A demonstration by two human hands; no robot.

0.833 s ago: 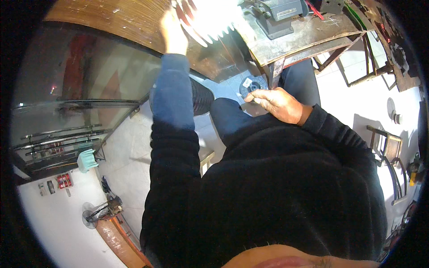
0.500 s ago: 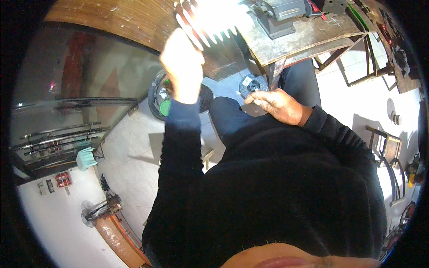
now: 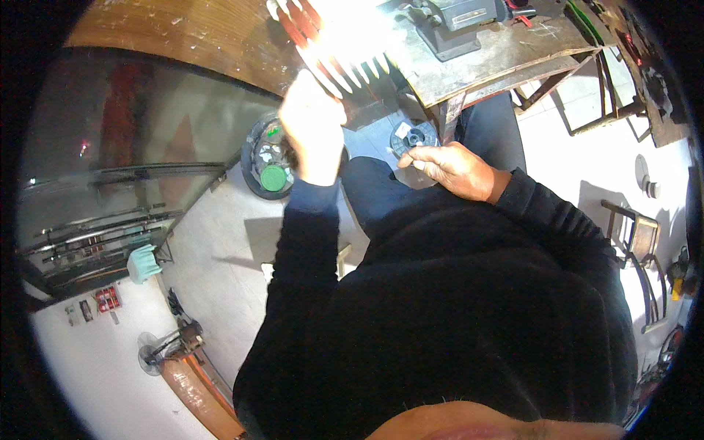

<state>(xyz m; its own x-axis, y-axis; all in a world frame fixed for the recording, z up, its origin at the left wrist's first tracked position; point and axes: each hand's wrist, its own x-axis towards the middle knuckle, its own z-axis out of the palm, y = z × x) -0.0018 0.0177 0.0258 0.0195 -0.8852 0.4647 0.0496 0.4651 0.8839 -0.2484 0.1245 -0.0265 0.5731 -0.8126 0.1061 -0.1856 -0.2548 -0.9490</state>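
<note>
Glaringly lit brown wood-grain tabletop [image 3: 169, 29], upper left. Overexposure hides how the left hand [image 3: 312, 126] grips; the right hand [image 3: 456, 171] pinches thumb to finger, contents unclear, just beside a round grey plastic spool [image 3: 416, 137]. Softer light would probably aid precision.

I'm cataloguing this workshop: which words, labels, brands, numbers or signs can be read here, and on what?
None can be read.
Dark spool: white label, too small to read.
Grey machine: any marking too small.
Red item at lower left: too small and blurred.
</note>
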